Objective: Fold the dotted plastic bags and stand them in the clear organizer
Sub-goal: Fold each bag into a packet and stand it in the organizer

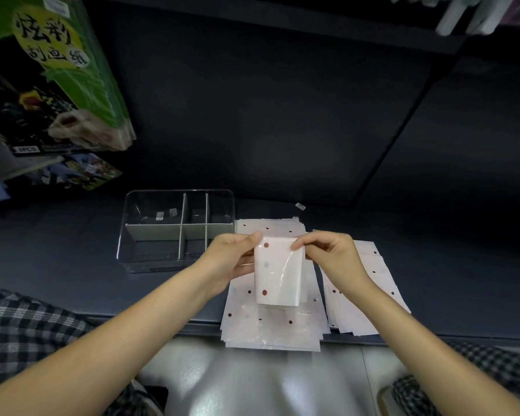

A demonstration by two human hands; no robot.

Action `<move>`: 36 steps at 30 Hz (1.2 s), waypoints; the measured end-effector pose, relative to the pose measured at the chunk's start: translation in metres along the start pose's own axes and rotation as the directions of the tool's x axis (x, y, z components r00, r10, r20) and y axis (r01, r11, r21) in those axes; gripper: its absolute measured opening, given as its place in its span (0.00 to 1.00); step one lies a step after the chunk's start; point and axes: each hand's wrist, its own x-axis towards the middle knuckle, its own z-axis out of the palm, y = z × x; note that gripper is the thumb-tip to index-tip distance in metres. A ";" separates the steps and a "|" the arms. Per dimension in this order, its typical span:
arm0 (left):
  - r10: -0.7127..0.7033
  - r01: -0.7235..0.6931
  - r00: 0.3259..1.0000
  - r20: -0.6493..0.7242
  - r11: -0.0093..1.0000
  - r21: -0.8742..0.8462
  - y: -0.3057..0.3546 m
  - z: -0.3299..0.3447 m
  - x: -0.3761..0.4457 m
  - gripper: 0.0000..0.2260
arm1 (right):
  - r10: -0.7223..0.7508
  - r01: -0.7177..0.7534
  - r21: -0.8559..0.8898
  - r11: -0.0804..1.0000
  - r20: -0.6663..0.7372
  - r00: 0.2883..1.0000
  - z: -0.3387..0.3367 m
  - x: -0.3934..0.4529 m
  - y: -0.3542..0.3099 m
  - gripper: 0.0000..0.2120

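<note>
Two bare hands meeting over the dark grey bench [72, 265], both holding one folded white plastic bag with red and pale blue dots [278, 274]. Left hand [231, 259] gripping the bag's left edge, thumb on top near the upper corner, fingers curled behind. Right hand [327, 253] pinching the upper right corner between thumb and fingertips. Bag hanging upright in that shared grip, a glossy flap slanting across its front.

Directly beneath, a flat pile of unfolded white dotted plastic bags [270, 328], its near edge overhanging the bench front. At 3 o'clock from that pile, just beside it, a second fanned pile of the same dotted bags [370, 295].

At 9 o'clock from the held bag, a clear rectangular plastic organizer with white dividers [174, 229], standing on the bench, its right end touching the far corner of the centre pile; no bags seen in its compartments.

At 10 o'clock, far left, a green printed pack with large characters [51, 79] leaning upright, a smaller colourful pack [81, 172] below it. Small white tag [300, 206] lying on the bench at 12 o'clock. Checked fabric [27, 331] at the lower left and right.
</note>
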 end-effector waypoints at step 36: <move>0.371 -0.235 0.924 -0.096 0.745 0.624 -0.020 -0.133 0.050 0.08 | 0.128 0.076 -0.619 0.781 0.278 0.952 0.093 0.089 -0.002 0.05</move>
